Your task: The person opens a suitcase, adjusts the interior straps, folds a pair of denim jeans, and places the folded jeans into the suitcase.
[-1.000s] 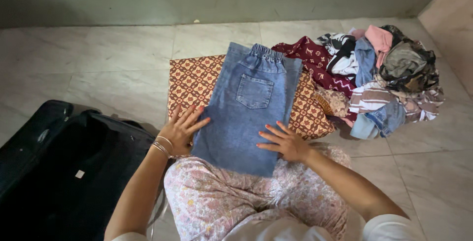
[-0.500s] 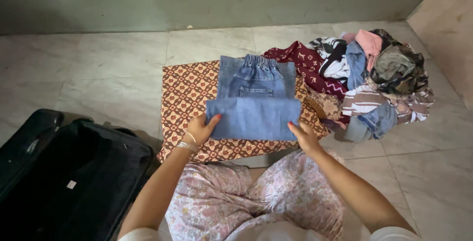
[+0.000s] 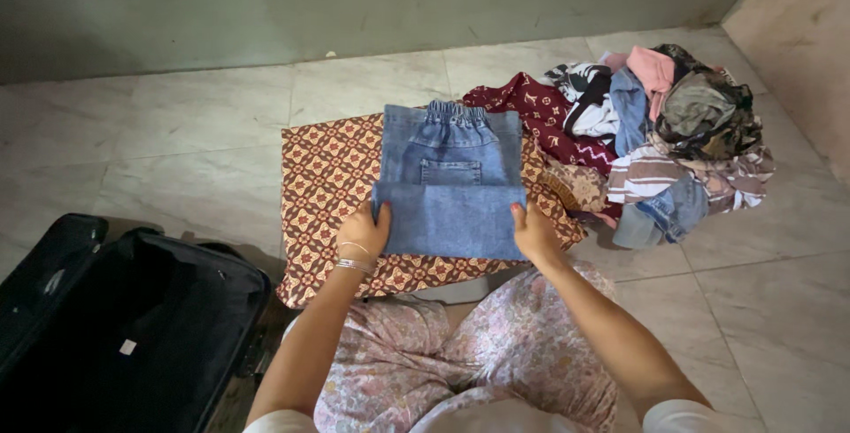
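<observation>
A: From the head camera, what are the hands on?

B: Both are on a pair of blue jeans (image 3: 449, 176) lying on a brown patterned cloth (image 3: 329, 172) spread over the tiled floor (image 3: 177, 132). The lower half of the jeans is folded up over the upper half, so the back pocket is partly covered; only its top edge shows above the fold.

A: And the grip of each hand?

B: The left hand (image 3: 363, 231) is clamped on the left edge of the folded layer, thumb on top, the other fingers tucked under the denim and out of sight. The right hand (image 3: 534, 232) pinches the right edge the same way; its fingertips are also hidden beneath the fabric.

A: What lies around them?

B: To the right, a heap of clothes (image 3: 673, 132) touches the cloth's far corner: maroon, striped, pink and denim pieces so tangled that I cannot tell single garments apart. At lower left an open black suitcase (image 3: 115, 327) is cut off by the frame edge; its inside is too dark to read, though a small pale tag seems to lie in it.

A: And the person?

B: Only forearms, bangles (image 3: 354, 260) on the left wrist, and floral-clad knees (image 3: 460, 362) show; the near edge of the cloth disappears behind the knees.
</observation>
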